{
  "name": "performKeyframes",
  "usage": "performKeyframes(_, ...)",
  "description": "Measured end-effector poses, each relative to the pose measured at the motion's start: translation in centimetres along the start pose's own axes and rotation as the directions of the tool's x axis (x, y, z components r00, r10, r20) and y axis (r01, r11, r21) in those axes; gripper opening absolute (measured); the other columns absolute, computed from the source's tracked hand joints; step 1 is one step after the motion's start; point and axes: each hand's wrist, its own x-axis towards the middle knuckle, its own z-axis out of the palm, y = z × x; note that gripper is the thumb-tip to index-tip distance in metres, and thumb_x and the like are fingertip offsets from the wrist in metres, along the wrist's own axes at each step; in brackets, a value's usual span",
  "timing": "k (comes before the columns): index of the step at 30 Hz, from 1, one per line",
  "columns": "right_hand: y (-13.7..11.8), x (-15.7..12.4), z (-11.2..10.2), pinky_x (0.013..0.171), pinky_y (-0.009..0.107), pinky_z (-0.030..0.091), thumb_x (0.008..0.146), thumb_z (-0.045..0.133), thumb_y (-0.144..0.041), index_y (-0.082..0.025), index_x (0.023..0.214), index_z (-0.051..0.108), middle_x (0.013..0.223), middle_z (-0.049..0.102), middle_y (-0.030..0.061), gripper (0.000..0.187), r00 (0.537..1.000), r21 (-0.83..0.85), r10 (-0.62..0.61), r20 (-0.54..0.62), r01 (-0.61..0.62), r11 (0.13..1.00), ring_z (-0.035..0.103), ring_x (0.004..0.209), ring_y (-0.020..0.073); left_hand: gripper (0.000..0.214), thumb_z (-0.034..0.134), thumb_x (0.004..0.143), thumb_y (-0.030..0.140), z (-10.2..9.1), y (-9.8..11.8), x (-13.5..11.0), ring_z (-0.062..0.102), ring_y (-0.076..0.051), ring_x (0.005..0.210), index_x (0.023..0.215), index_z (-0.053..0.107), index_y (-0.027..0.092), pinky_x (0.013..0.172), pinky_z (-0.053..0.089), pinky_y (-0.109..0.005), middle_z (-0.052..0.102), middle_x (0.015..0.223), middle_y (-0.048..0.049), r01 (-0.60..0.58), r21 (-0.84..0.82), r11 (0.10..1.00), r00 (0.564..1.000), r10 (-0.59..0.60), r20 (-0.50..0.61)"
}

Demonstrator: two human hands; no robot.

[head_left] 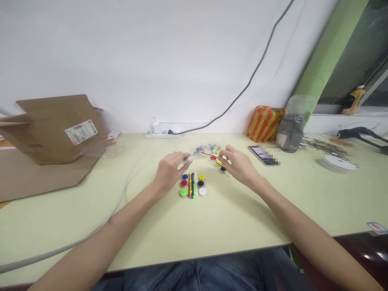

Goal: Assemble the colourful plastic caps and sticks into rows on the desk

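Bench: a pale green bench [242,226] runs across the view, a grey cable [60,247] trailing over its left side.

Far left of the grips: a cardboard box [57,129] lies open on flattened cardboard [36,178].

Far right of the grips: a striped orange-and-yellow bag [264,124], a plastic-wrapped grey jar [290,135], a white tape roll [336,163] and a heap of wire scraps [325,147].

Left hand: the left grip [171,171] is nearly closed, thumb and fingertips pinching a thin blue-tipped rod [190,155], whose long axis points right and slightly away, toward the right grip.

Right hand: the right grip [239,165] is nearly closed on the end of a thin red rod [209,155], which points left toward the blue-tipped rod, the two tips just apart.

Between and nearer the person: six coloured discs [192,184] stand in two columns around a row of coloured sticks [190,185], just below the left grip and nearer it than the right.

Beyond the grips: a small cluster of clear and coloured parts [212,148].

Writing: the box's shipping label [81,132] shows a barcode, too small to read; the phone [263,155] beside the right hand has a blurred patch.
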Motion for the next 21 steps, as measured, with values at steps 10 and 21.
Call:
performKeyframes(10,0.08,-0.22,0.42,0.069,0.027,0.038,0.100,0.041,-0.016,-0.021,0.093,0.067,0.086,0.062,0.0058,0.027,0.974,-0.025,-0.195,-0.115,0.193,0.981,0.056,0.076,0.0170,0.020,0.054,0.097,0.033,0.10,0.06,0.00,0.067,-0.020,0.085,0.105,0.067,0.020,0.079,0.049,-0.033,0.073,0.095,-0.0051,-0.006,0.027,1.000,0.999,0.005,0.040)
performKeyframes(21,-0.16,-0.34,0.76,0.067,0.026,0.039,0.102,0.045,-0.023,-0.022,0.096,0.071,0.088,0.068,0.0058,0.026,0.943,-0.001,-0.223,-0.249,0.230,0.973,0.062,0.080,0.0156,0.023,0.052,0.098,0.036,0.12,0.17,0.04,0.067,-0.020,0.088,0.106,0.067,0.020,0.081,0.050,-0.032,0.073,0.097,-0.0062,-0.015,-0.015,1.000,0.998,0.016,0.063)
